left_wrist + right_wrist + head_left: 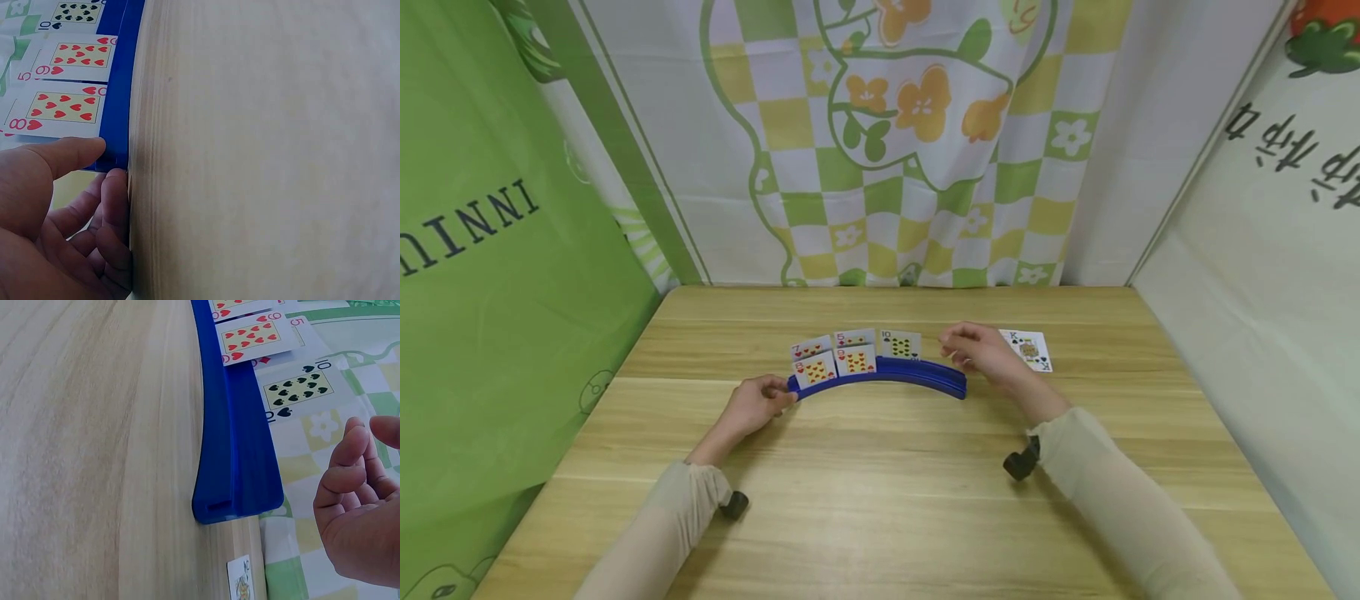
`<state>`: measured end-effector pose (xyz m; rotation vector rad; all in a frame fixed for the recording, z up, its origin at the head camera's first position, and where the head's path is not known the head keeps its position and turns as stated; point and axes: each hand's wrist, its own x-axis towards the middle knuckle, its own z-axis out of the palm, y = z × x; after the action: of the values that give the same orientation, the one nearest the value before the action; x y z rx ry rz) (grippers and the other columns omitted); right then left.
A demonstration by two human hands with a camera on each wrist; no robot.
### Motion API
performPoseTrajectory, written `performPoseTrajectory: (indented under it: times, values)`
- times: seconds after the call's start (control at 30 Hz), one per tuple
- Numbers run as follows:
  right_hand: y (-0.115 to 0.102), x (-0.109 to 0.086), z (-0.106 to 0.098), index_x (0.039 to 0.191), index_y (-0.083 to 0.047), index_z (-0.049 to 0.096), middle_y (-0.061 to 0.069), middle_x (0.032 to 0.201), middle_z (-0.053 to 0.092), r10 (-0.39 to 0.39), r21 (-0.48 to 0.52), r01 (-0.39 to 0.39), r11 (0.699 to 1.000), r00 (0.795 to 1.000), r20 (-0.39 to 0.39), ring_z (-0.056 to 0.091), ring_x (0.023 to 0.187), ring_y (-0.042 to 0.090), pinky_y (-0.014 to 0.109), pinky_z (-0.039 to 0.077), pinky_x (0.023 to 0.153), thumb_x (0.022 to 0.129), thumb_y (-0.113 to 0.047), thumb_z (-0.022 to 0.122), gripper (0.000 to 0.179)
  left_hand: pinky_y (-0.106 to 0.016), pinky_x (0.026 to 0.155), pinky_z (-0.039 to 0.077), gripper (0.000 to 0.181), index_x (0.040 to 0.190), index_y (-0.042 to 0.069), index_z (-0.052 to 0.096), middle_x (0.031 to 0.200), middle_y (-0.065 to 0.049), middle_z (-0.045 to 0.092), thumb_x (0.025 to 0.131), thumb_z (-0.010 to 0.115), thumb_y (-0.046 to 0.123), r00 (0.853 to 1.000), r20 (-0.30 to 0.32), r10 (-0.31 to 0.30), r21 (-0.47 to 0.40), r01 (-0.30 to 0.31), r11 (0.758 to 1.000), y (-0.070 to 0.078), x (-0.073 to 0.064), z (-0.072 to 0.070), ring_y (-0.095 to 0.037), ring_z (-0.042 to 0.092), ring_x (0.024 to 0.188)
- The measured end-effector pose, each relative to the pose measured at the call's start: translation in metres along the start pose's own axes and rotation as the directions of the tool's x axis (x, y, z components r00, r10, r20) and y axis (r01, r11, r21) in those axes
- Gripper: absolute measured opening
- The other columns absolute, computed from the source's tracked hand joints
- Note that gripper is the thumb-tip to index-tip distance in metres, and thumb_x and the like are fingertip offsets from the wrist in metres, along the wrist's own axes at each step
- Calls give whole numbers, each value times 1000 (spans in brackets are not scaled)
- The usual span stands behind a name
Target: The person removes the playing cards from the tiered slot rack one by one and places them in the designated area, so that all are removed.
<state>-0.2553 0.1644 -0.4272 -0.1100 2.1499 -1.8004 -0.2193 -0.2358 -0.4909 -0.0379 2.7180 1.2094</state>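
A curved blue card holder (pixel 925 372) stands on the table. Its front row carries the eight of hearts (pixel 815 372) and the nine of hearts (pixel 856 361). Behind them stand a red seven (pixel 808 347), the five of diamonds (pixel 852 337) and, farther right, the ten of spades (pixel 901 345). My left hand (pixel 752 408) grips the holder's left end, thumb (pixel 81 153) on the front and a finger against the end. Beyond the holder's right end, my right hand (pixel 988 354) hovers with loosely bent fingers and holds nothing; a gap shows between thumb and fingertips.
A king of spades (pixel 1030 351) lies face up on the wooden table (pixel 880 500), right of the right hand. Behind the table hangs a checkered curtain (pixel 917 208). A green cloth (pixel 512 250) hangs at the left, a white one (pixel 1247 275) at the right.
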Motion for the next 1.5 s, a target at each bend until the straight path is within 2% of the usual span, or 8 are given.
performPoseTrajectory:
  times: [0.23,0.5,0.87,1.2,1.5]
  values:
    - [0,4,5,125,4,56,-2,91,64,5,-24,-5,1000,1000,9,55,74,11,25,45,65,103,-20,55,33,-26,60,49,36,117,-1,66,95,-14,73,91,72,23,1000,-1,5,-4,-5,1000,-1,0,0,-13,64,67]
    - [-2,7,10,126,5,55,0,94,62,4,-9,-4,1000,1000,21,54,73,12,22,42,61,103,-20,53,33,-27,61,50,36,117,0,66,96,-14,73,91,72,24,1000,3,6,-8,-6,1000,-2,1,0,-13,64,67]
    - [-7,11,17,123,0,59,2,96,62,-29,0,29,1000,998,48,53,72,13,25,40,61,101,-20,58,30,-28,61,50,35,115,1,67,94,-13,72,91,73,25,1000,-1,7,-15,-7,1000,-3,2,0,-14,63,67]
    - [-6,17,22,120,-3,59,0,93,65,-2,-6,2,1000,999,44,51,68,13,25,37,59,97,-19,63,28,-28,61,50,35,115,1,67,94,-13,72,90,73,25,1000,-6,4,-13,-4,1000,-4,2,0,-14,63,67]
    - [-9,18,24,120,-3,61,3,87,58,-2,-77,4,997,1000,30,51,72,17,27,41,61,98,-22,63,29,-27,61,50,35,115,1,68,95,-14,72,90,73,25,1000,-8,10,-3,-10,1000,-6,2,1,-14,63,68]
